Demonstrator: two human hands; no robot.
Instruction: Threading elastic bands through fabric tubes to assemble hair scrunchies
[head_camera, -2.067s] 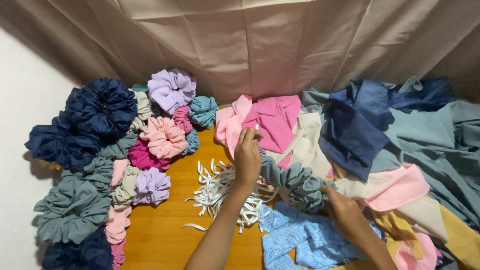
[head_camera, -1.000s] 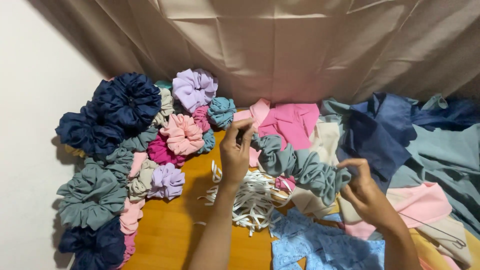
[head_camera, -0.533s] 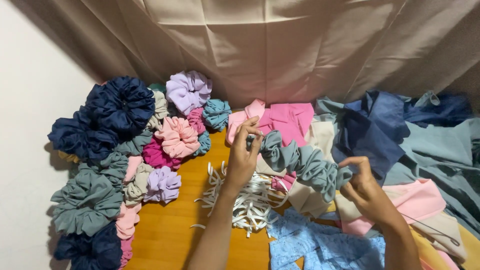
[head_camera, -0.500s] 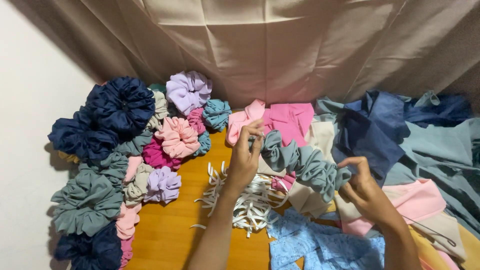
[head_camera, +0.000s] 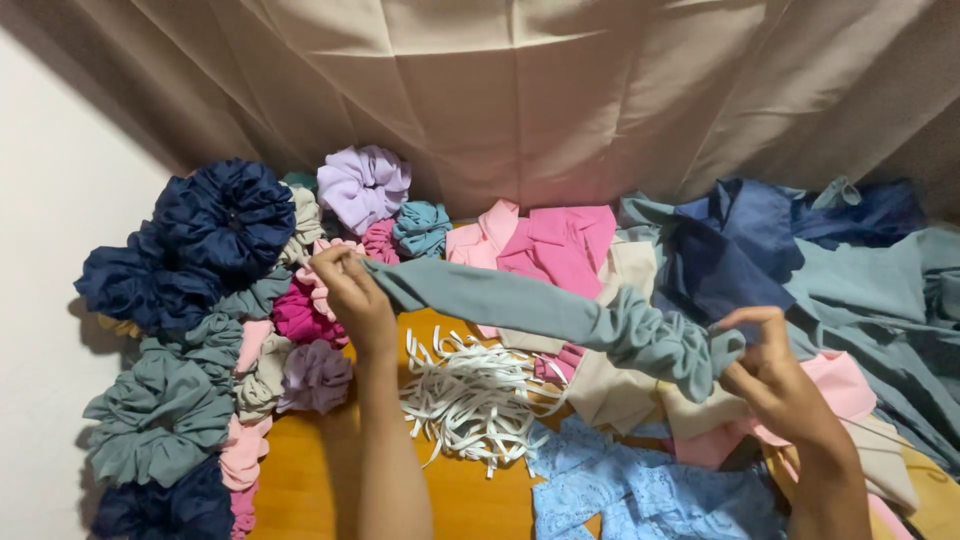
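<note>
Grey-green fabric tube (head_camera: 560, 315) hung stretched above the white elastic strips (head_camera: 470, 395), left hand (head_camera: 350, 290) pinching its flat end, right hand (head_camera: 775, 375) pinching the bunched end (soft, light, probably slippery, so best gripped at the ends).

Both forearms look bare, apparently no sleeves or jewellery.

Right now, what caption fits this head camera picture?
Two hands, left hand and right hand, stretch a grey-green fabric tube over white elastic strips.
</note>
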